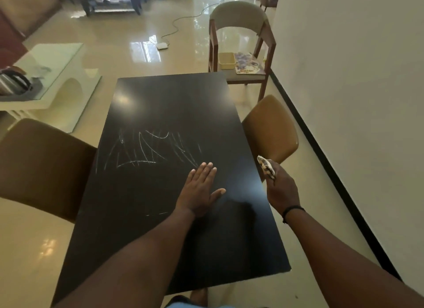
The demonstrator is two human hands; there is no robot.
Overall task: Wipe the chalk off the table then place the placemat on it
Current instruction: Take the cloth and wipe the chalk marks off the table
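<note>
left hand [199, 188] lies flat on table [160, 106]; right hand [281, 188] grips patterned cloth [266, 166].

A home's living and dining area: a black dining table [174, 193] ringed by upholstered chairs [241, 41], glossy tiled floor [128, 44], a kettle [13, 82] on a glass-topped side table [52, 62].

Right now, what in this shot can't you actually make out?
All from the head view:
- Cloth: mostly hidden inside the right hand; its size is unclear.
- Placemat on the far chair: too small to read the pattern.
- Table: its near edge is covered by the forearms.
- Left hand: hides any chalk marks beneath it.
</note>
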